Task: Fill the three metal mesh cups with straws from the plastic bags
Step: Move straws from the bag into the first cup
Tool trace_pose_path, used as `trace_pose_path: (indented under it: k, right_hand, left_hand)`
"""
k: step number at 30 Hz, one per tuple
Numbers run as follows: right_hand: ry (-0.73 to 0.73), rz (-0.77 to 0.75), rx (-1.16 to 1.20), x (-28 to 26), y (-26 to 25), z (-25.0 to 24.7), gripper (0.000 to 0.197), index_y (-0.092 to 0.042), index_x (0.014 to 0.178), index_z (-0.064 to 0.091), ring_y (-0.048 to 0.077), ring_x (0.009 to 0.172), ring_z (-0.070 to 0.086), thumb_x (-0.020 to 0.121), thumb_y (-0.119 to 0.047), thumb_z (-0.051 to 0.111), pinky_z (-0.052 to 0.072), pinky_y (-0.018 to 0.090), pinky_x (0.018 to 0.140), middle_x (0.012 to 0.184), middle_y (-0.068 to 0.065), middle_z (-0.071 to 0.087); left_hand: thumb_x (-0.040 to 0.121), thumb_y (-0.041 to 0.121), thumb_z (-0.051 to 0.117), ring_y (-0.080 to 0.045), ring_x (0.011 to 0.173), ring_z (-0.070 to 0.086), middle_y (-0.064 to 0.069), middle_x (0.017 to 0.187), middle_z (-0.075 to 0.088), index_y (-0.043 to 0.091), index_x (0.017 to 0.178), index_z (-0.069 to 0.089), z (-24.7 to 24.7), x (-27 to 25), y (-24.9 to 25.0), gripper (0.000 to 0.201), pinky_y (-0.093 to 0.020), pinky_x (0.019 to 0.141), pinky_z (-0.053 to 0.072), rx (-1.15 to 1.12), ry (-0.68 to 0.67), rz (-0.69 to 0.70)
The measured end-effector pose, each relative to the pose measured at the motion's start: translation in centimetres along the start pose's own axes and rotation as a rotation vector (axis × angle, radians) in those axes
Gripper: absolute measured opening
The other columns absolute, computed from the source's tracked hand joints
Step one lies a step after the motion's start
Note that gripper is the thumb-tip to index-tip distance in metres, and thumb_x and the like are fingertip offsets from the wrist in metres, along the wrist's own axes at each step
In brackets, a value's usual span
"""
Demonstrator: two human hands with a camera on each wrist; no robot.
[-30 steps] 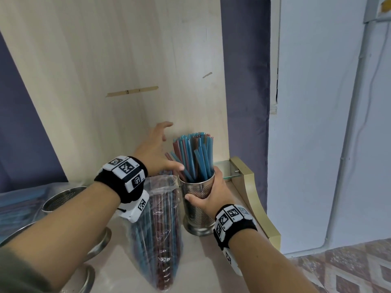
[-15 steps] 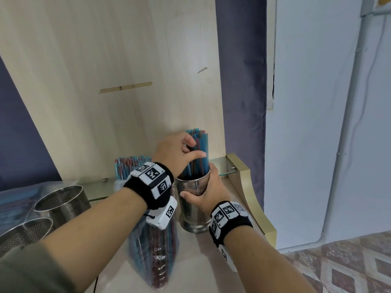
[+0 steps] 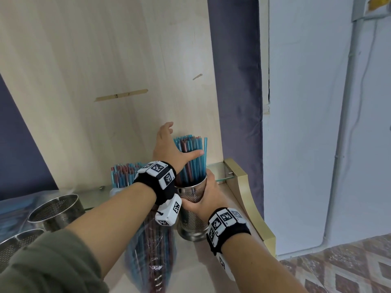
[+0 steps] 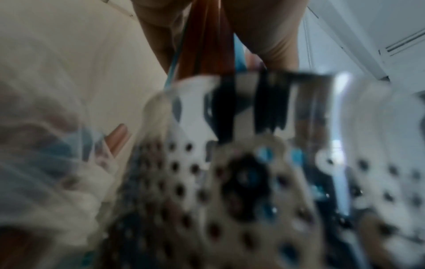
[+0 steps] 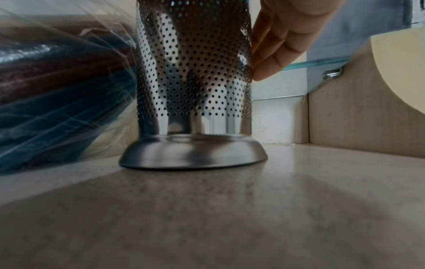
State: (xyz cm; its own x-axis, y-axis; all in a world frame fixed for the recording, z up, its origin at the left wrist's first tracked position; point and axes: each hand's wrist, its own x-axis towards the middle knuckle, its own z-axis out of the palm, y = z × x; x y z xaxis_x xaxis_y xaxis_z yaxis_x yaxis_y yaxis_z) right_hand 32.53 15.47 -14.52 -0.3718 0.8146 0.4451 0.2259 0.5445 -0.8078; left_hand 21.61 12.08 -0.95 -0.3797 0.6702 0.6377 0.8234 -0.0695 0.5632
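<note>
A perforated metal cup [image 3: 191, 220] stands on the counter near the right corner, packed with blue and red straws [image 3: 191, 144]. My right hand [image 3: 203, 201] grips its wall from the right; in the right wrist view the fingers [image 5: 271, 51] curl round the cup [image 5: 193, 72]. My left hand [image 3: 172, 145] is spread open against the left side of the straw tops, thumb laid across them. The left wrist view is blurred and shows the straws [image 4: 207, 36] rising from the cup [image 4: 207, 182]. A clear plastic bag of straws [image 3: 152, 250] lies left of the cup, under my left forearm.
Two empty mesh cups [image 3: 57, 210] [image 3: 17, 244] stand at the left. More straws [image 3: 122, 174] stand upright behind my left wrist. A wooden panel [image 3: 105, 60] backs the counter, and a gold-edged side piece [image 3: 249, 204] with a glass strip closes the right end.
My left hand, curled round the straw tops half a second ago, has opened and spread its fingers upward. My right hand keeps its grip on the cup.
</note>
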Motion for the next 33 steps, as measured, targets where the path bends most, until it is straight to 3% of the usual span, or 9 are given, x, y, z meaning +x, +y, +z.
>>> trace_pose_path:
  k: [4, 7, 11, 14, 17, 20, 24, 29, 33]
  right_hand:
    - [0.005, -0.005, 0.014, 0.0, -0.1, 0.0, 0.115, -0.030, 0.144, 0.024, 0.011, 0.120, 0.056, 0.053, -0.072, 0.079, 0.050, 0.040, 0.102, 0.131, -0.006, 0.055]
    - [-0.001, 0.001, 0.003, 0.0, 0.0, 0.0, 0.117, -0.030, 0.146, 0.021, 0.014, 0.123, 0.054, 0.053, -0.073, 0.078, 0.049, 0.041, 0.104, 0.134, -0.004, 0.054]
    - [-0.012, 0.009, -0.037, 0.0, 0.2, -0.1, 0.121, -0.027, 0.150, 0.016, 0.017, 0.129, 0.050, 0.054, -0.070, 0.078, 0.045, 0.042, 0.108, 0.140, -0.001, 0.050]
    - [-0.007, 0.014, -0.042, 0.0, 0.2, -0.1, 0.122, -0.026, 0.150, 0.017, 0.017, 0.129, 0.050, 0.053, -0.069, 0.078, 0.045, 0.041, 0.108, 0.140, -0.001, 0.050]
    - [0.000, 0.009, -0.027, 0.0, 0.3, 0.0, 0.120, -0.030, 0.148, 0.018, 0.015, 0.127, 0.051, 0.051, -0.071, 0.076, 0.046, 0.040, 0.107, 0.137, -0.003, 0.052]
    - [-0.003, 0.013, -0.008, 0.1, 0.3, 0.0, 0.118, -0.032, 0.146, 0.020, 0.013, 0.126, 0.052, 0.051, -0.070, 0.078, 0.047, 0.040, 0.107, 0.135, -0.007, 0.053]
    - [-0.012, 0.018, 0.012, 0.1, 0.4, 0.1, 0.116, -0.036, 0.145, 0.022, 0.011, 0.125, 0.053, 0.050, -0.070, 0.080, 0.048, 0.040, 0.106, 0.134, -0.010, 0.054]
    - [-0.022, 0.024, 0.007, 0.2, 0.4, 0.0, 0.116, -0.035, 0.144, 0.022, 0.013, 0.125, 0.054, 0.050, -0.071, 0.079, 0.049, 0.041, 0.106, 0.135, -0.010, 0.054]
    - [-0.027, 0.017, 0.007, 0.1, 0.2, -0.2, 0.114, -0.034, 0.144, 0.024, 0.014, 0.125, 0.054, 0.051, -0.069, 0.079, 0.048, 0.042, 0.107, 0.136, -0.007, 0.054]
  left_hand:
    - [0.058, 0.045, 0.090, -0.020, 0.119, 0.049, -0.004, 0.133, 0.042, 0.024, 0.141, 0.024, 0.6, -0.1, 0.4, 0.108, -0.036, 0.100, 0.045, 0.123, 0.051, 0.017]
    - [0.064, 0.044, 0.087, -0.024, 0.121, 0.048, -0.006, 0.133, 0.041, 0.024, 0.142, 0.022, 0.9, -0.5, 0.5, 0.104, -0.041, 0.102, 0.045, 0.154, 0.078, 0.059]
    - [0.074, 0.046, 0.080, -0.019, 0.128, 0.042, -0.005, 0.142, 0.038, 0.022, 0.146, 0.024, 0.7, -1.3, 0.3, 0.094, -0.035, 0.106, 0.040, 0.063, 0.058, 0.063]
    - [0.084, 0.041, 0.072, -0.018, 0.126, 0.047, -0.003, 0.139, 0.046, 0.017, 0.140, 0.040, 0.3, -1.7, -0.1, 0.070, -0.023, 0.099, 0.034, 0.054, 0.024, 0.078]
    - [0.091, 0.036, 0.065, -0.018, 0.123, 0.051, -0.001, 0.136, 0.054, 0.017, 0.134, 0.053, -0.5, -1.6, -0.4, 0.049, -0.019, 0.096, 0.032, 0.072, -0.026, 0.122]
    - [0.089, 0.042, 0.066, -0.016, 0.132, 0.045, 0.001, 0.146, 0.047, 0.025, 0.144, 0.043, -1.9, -1.2, -0.8, 0.062, -0.026, 0.105, 0.035, 0.014, -0.092, 0.041]
    - [0.083, 0.054, 0.067, -0.015, 0.139, 0.038, 0.003, 0.152, 0.039, 0.030, 0.147, 0.035, -5.2, -1.4, -1.7, 0.076, -0.035, 0.111, 0.034, -0.035, -0.067, -0.051]
    - [0.085, 0.060, 0.059, -0.023, 0.134, 0.041, -0.005, 0.149, 0.041, 0.018, 0.143, 0.039, -10.1, -2.0, -4.5, 0.074, -0.044, 0.110, 0.035, 0.078, 0.020, -0.199]
    - [0.087, 0.055, 0.062, -0.033, 0.132, 0.044, -0.016, 0.148, 0.042, 0.007, 0.144, 0.037, -12.5, -1.4, -8.0, 0.079, -0.041, 0.108, 0.036, 0.174, -0.104, -0.504]
